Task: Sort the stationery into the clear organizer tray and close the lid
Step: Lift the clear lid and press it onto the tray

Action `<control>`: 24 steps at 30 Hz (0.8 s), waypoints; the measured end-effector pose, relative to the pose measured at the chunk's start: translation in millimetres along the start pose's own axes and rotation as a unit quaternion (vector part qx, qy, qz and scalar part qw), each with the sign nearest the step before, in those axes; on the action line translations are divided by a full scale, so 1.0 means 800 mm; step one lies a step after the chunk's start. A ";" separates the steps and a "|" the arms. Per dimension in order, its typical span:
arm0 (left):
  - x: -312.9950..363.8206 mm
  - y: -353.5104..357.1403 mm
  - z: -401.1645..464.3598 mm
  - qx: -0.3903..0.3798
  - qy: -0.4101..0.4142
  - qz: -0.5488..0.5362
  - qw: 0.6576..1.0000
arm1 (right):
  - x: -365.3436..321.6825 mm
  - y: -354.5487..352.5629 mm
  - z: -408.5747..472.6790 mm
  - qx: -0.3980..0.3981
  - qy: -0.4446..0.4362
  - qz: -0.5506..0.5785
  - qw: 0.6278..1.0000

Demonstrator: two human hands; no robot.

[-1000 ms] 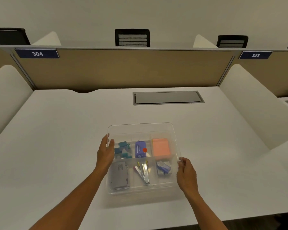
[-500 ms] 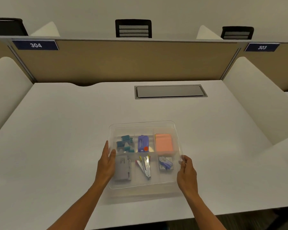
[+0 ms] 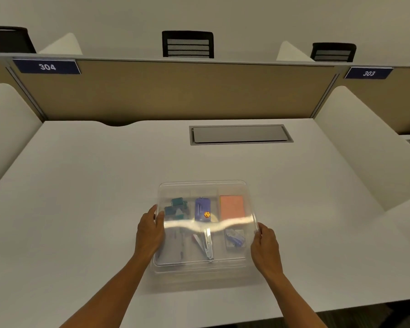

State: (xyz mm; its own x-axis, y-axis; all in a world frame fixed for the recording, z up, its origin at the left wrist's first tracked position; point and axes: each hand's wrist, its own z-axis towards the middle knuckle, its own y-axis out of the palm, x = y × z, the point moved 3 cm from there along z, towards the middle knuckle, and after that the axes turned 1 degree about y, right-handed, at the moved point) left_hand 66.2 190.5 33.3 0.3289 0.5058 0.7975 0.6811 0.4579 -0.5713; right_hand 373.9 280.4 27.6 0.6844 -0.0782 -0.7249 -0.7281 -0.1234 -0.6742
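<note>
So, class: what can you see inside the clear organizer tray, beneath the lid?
Through the lid, the clear organizer tray shows teal clips, a purple item, an orange pad, a metal clip and a small bluish item. Glare and the left hand hide the near-left compartment.

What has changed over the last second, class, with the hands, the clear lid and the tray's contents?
The clear lid has come down level over the organizer tray. The left hand and right hand keep gripping its side edges. The stationery stays in its compartments.
</note>
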 end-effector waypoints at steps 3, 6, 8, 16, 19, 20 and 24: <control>-0.002 0.000 0.000 -0.006 0.003 0.004 1.000 | 0.004 -0.007 -0.007 0.004 0.000 0.004 1.000; -0.008 -0.001 -0.003 -0.012 -0.003 0.009 1.000 | 0.014 -0.007 -0.010 -0.004 0.007 -0.004 1.000; -0.012 0.000 -0.006 -0.015 -0.004 0.008 1.000 | 0.019 -0.005 -0.011 -0.008 0.005 -0.016 1.000; -0.020 0.019 -0.049 0.002 0.140 0.234 0.962 | 0.007 -0.002 -0.003 0.049 -0.030 -0.094 0.994; -0.008 0.028 -0.048 -0.014 0.204 0.333 0.920 | -0.013 0.007 0.002 0.050 -0.184 -0.203 0.960; -0.003 0.031 -0.044 -0.025 0.219 0.352 0.910 | -0.018 0.013 0.006 0.018 -0.223 -0.228 0.948; 0.007 0.042 -0.034 -0.062 0.241 0.393 0.885 | -0.021 0.035 0.016 -0.077 -0.243 -0.310 0.916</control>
State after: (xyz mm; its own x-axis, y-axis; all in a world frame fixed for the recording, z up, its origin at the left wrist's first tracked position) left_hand 108.8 189.0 24.1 0.9538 0.2482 0.1692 0.1737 0.0038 -0.9848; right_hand 341.2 291.2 19.3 0.8400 0.4993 -0.2125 -0.1660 -0.1365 -0.9766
